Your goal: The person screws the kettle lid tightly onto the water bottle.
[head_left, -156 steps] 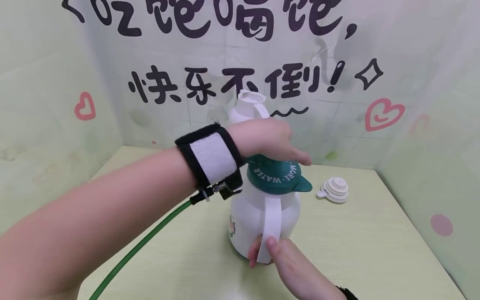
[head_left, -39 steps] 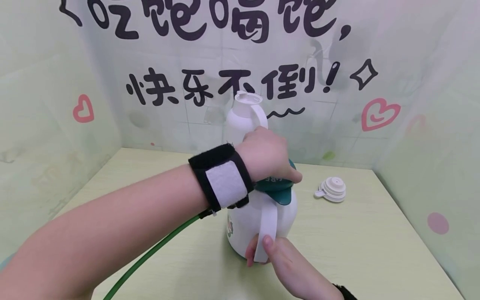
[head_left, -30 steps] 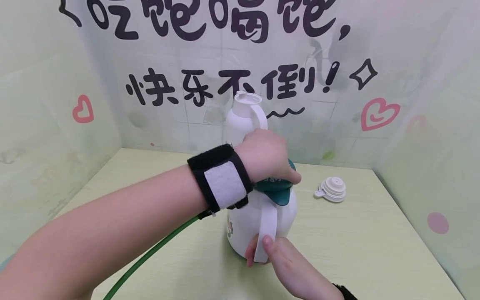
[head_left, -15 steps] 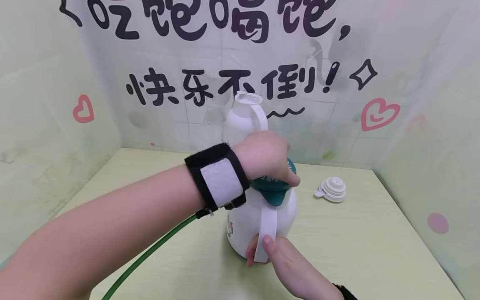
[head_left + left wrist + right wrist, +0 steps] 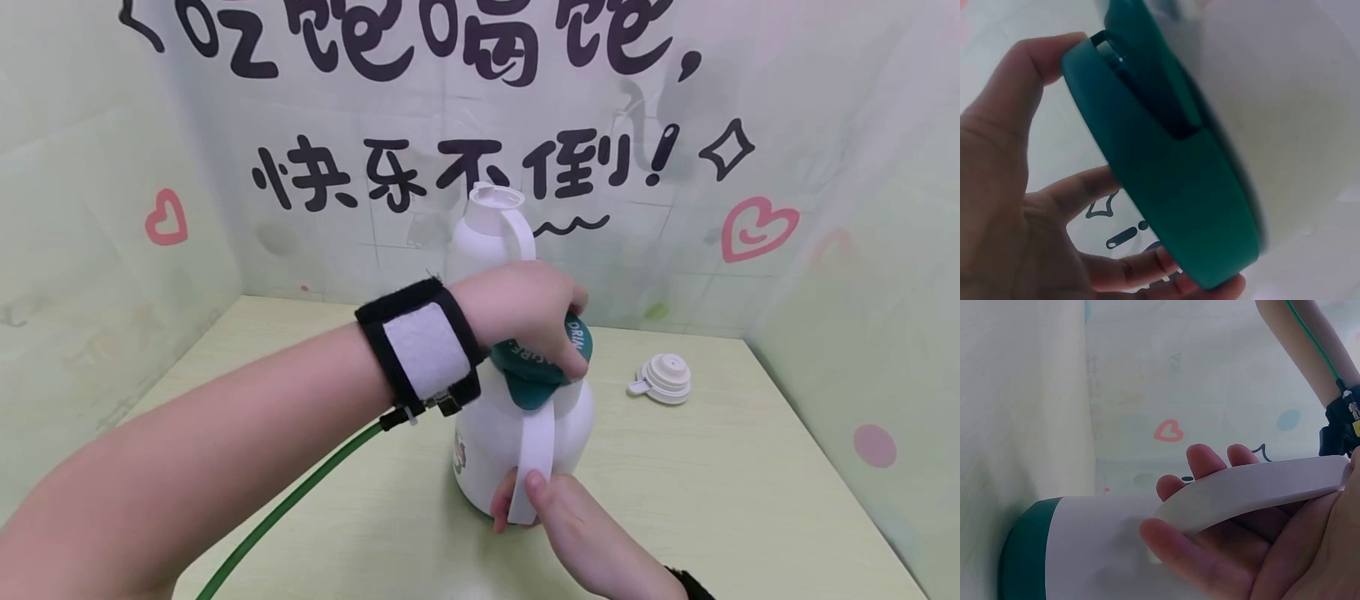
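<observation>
Tilting green lid (image 5: 542, 360) off white jug (image 5: 522, 446), flatter a moment ago.
Left hand (image 5: 525, 312) fingers curl round lid; right hand (image 5: 577, 525) grips jug handle (image 5: 534, 462).

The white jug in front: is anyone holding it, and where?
Yes. The right hand grips the jug by the lower end of its handle, while the left hand grips its green lid by the rim.
</observation>
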Demonstrator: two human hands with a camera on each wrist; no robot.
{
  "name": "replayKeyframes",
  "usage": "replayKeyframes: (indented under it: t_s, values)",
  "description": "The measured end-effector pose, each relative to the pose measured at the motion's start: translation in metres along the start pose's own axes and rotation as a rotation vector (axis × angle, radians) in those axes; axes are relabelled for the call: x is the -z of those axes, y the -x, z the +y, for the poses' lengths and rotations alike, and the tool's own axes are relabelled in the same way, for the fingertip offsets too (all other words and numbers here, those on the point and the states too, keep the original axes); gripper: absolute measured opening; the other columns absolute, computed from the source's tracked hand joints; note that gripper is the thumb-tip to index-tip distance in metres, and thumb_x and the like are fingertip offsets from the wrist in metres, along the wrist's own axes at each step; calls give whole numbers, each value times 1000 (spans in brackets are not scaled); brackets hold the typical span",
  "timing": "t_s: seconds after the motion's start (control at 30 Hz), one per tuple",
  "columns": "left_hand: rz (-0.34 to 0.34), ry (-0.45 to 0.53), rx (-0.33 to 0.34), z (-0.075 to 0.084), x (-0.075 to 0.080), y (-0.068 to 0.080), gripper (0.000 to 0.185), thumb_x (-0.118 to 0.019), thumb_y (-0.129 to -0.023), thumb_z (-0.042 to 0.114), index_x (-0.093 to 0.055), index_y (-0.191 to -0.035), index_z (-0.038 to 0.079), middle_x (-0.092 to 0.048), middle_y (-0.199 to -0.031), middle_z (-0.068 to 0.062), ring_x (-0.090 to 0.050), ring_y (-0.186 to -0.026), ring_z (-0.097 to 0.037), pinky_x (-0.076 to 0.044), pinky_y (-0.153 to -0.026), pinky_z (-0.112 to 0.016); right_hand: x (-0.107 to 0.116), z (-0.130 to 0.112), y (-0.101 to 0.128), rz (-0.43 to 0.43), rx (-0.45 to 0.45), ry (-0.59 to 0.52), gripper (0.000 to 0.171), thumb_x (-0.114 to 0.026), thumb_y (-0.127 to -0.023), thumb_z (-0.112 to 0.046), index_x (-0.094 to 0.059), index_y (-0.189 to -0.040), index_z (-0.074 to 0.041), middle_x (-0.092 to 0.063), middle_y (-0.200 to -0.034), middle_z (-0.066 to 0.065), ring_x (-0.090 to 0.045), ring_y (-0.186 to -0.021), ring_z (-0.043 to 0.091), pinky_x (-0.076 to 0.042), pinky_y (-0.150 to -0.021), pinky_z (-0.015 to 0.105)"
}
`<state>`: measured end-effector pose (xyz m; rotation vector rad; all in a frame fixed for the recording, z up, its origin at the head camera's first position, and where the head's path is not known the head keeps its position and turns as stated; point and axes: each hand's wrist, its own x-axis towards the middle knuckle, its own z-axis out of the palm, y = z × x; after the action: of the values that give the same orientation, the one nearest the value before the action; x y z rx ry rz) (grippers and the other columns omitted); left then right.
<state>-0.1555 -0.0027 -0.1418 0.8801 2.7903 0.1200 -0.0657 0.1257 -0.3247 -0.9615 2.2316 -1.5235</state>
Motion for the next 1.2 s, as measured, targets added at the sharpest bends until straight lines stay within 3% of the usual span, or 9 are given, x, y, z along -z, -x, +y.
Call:
replayKeyframes:
  t_s: [0.27, 0.9, 1.2]
  values:
    - [-40, -19, -51, -6, 3, -2, 55, -75, -79, 43, -58, -125, 20, -58, -108, 2, -55, -93, -15, -48, -73, -26, -1, 1, 0, 18, 48, 21, 55, -10, -108, -25, -64, -95, -17, -60, -97, -4, -52, -96, 14, -37, -83, 28]
    - [-119, -22, -168, -14, 7, -6, 57, -77, -79, 39, -56, -129, 21, -54, -115, 1, -49, -102, -17, -48, -80, -29, 0, 2, 0, 7, 25, 12, 56, -9, -107, -30, -63, -97, -17, -60, -97, -4, -52, -95, 14, -39, -83, 29]
    - [-157, -28, -155, -12, 7, -5, 54, -72, -81, 40, -53, -127, 20, -54, -112, -1, -50, -100, -17, -49, -75, -28, -1, 2, 1, 12, 36, 11, 54, -11, -108, -26, -63, -97, -17, -61, -97, -3, -52, -96, 14, -38, -83, 29]
